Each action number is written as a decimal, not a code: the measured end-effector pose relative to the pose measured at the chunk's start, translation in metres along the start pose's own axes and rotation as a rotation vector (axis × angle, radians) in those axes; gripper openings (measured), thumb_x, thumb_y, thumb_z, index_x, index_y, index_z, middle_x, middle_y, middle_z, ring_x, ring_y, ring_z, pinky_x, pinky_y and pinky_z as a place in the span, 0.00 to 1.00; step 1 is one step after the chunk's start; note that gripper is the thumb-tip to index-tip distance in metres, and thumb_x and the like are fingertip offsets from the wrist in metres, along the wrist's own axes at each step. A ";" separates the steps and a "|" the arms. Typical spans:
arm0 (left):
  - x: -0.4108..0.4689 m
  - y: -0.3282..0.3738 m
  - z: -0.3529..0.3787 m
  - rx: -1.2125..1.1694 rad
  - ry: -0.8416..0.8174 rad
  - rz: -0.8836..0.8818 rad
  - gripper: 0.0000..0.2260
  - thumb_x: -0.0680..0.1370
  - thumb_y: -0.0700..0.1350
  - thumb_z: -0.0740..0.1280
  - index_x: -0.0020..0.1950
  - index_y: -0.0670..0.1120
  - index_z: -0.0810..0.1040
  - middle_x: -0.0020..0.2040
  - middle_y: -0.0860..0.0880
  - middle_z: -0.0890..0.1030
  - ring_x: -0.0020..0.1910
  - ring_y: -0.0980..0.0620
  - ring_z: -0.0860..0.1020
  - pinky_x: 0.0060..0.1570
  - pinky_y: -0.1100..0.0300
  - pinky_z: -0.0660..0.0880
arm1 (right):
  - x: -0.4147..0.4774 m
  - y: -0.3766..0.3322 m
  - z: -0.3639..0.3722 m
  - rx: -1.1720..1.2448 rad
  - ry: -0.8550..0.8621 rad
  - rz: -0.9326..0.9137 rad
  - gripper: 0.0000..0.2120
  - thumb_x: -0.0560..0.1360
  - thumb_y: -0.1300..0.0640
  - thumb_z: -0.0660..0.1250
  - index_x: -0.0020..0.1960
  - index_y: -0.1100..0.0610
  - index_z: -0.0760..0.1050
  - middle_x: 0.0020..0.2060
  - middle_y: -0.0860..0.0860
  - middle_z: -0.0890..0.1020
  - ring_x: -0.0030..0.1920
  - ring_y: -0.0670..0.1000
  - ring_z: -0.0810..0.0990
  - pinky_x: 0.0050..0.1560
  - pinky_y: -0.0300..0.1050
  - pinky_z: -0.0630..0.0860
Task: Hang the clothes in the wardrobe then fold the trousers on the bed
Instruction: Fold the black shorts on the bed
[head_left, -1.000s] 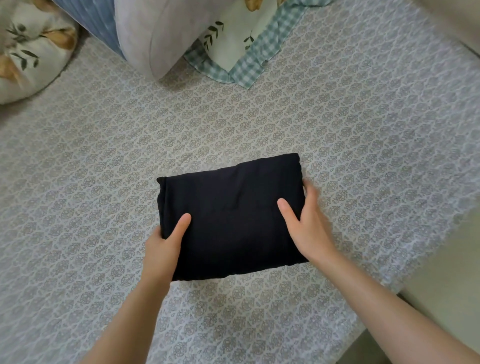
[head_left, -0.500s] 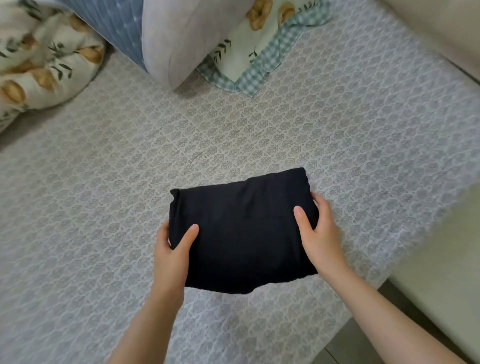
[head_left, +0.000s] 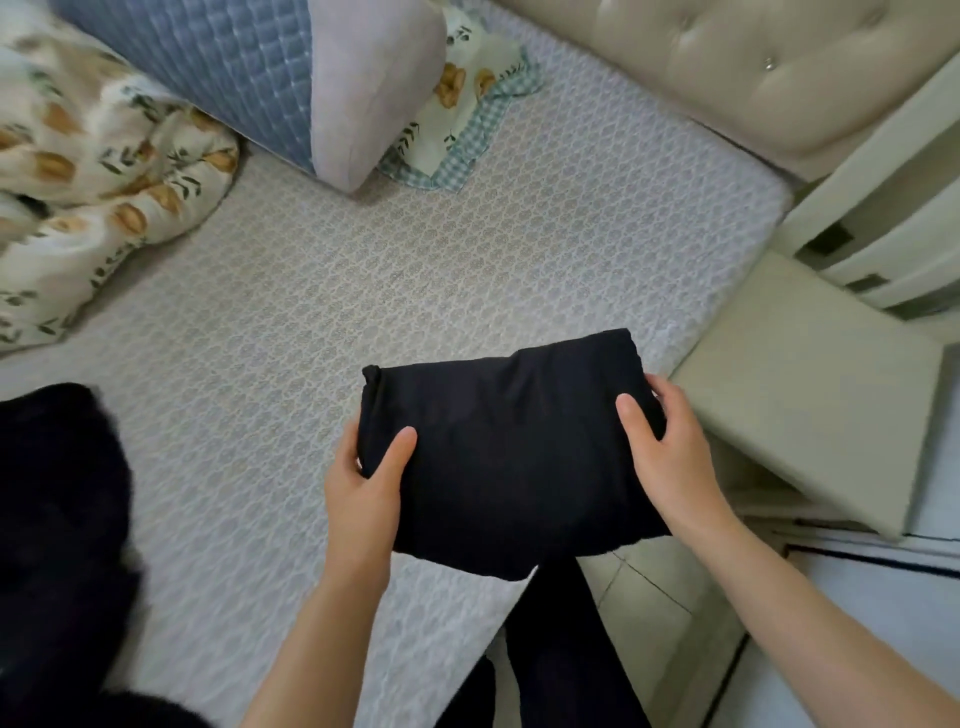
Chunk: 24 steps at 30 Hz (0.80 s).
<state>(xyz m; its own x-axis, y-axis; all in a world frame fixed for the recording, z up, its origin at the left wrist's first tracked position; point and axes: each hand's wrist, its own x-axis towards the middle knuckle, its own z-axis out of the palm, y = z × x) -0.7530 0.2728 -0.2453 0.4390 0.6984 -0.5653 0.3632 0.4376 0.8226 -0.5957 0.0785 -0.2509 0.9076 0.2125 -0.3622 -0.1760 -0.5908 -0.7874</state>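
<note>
Left hand (head_left: 363, 483) clamped on the left end of the folded black trousers (head_left: 509, 457), thumb flat on top, fingers tucked underneath and mostly out of sight. Same deal with the right hand (head_left: 670, 457) on the right end: thumb on top, a couple of fingertips curling round the far corner, the rest hidden under the cloth.

Hard to say whether the bundle touches the mattress at all. Looks held over the near right corner of the bed with the pale lattice-patterned cover (head_left: 363, 270), near edge sagging out past the mattress, over the pale tiled floor (head_left: 639, 587) and the dark-clad legs (head_left: 561, 649) below.

Long axis running left to right across the view, right end tipped a bit further away, a rolled edge at the left end. No telling waistband from hems in that much black.

Also a big blurry black mass (head_left: 57, 519) at the left edge, cut off by the frame, can't make out what.

Further up the bed: blue quilted pillow (head_left: 223, 67) and a floral duvet with tan flowers (head_left: 104, 171) bunched far left, both cropped. Beige tufted headboard (head_left: 753, 67) top right, pale beige cabinet (head_left: 810, 384) just beside the bed, partly behind the right hand.
</note>
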 end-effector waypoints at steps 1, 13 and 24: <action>-0.017 0.003 -0.009 0.000 -0.021 0.006 0.17 0.77 0.50 0.71 0.65 0.59 0.76 0.56 0.60 0.82 0.53 0.60 0.81 0.51 0.60 0.78 | -0.024 -0.001 -0.007 0.021 0.031 0.000 0.21 0.79 0.46 0.63 0.70 0.48 0.67 0.59 0.39 0.74 0.56 0.39 0.73 0.57 0.37 0.68; -0.172 0.019 -0.072 0.180 -0.297 0.074 0.14 0.75 0.50 0.73 0.60 0.59 0.78 0.53 0.60 0.83 0.51 0.60 0.82 0.50 0.58 0.79 | -0.237 0.011 -0.070 0.095 0.304 -0.029 0.27 0.76 0.48 0.68 0.72 0.49 0.65 0.63 0.39 0.72 0.59 0.35 0.71 0.56 0.26 0.65; -0.266 0.016 -0.013 0.216 -0.441 0.230 0.12 0.77 0.48 0.71 0.56 0.61 0.77 0.50 0.65 0.83 0.49 0.65 0.81 0.42 0.68 0.78 | -0.336 0.043 -0.157 0.204 0.496 0.032 0.24 0.77 0.47 0.66 0.71 0.46 0.64 0.60 0.40 0.73 0.59 0.42 0.74 0.59 0.41 0.72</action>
<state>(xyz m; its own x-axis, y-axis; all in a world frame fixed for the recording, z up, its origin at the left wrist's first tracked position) -0.8751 0.1015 -0.0810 0.8134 0.4385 -0.3823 0.3571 0.1425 0.9231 -0.8480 -0.1408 -0.0846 0.9629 -0.2257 -0.1477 -0.2325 -0.4167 -0.8788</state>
